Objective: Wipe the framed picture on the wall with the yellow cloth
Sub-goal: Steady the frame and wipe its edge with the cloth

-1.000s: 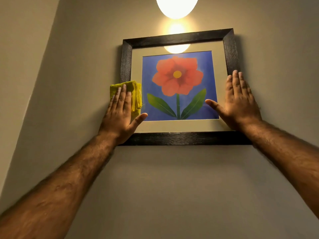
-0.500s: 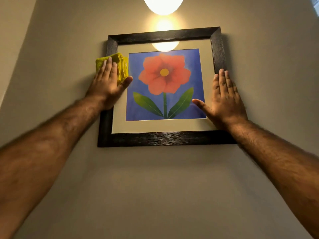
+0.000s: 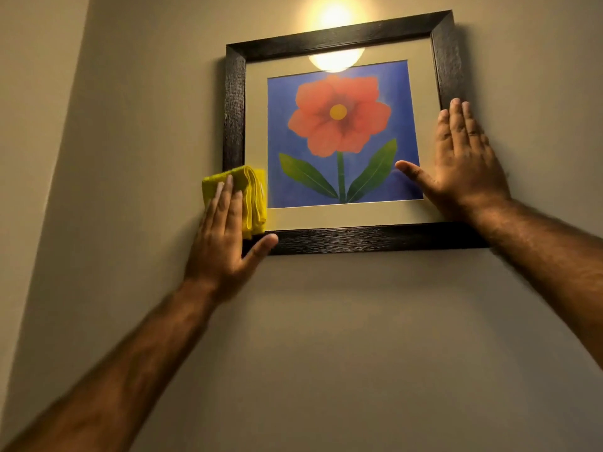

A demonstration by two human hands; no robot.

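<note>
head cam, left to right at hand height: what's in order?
yellow cloth under the left hand → painted flower's stem → right hand flat on the framed picture.

Picture (image 3: 337, 138): red flower with green leaves on blue, cream mat, dark wood-grain frame; hangs on wall, glass reflecting a lamp glow near top
Cloth (image 3: 253, 197): yellow, folded in layers, pressed flat over frame's lower-left corner, overlapping frame edge and mat
</note>
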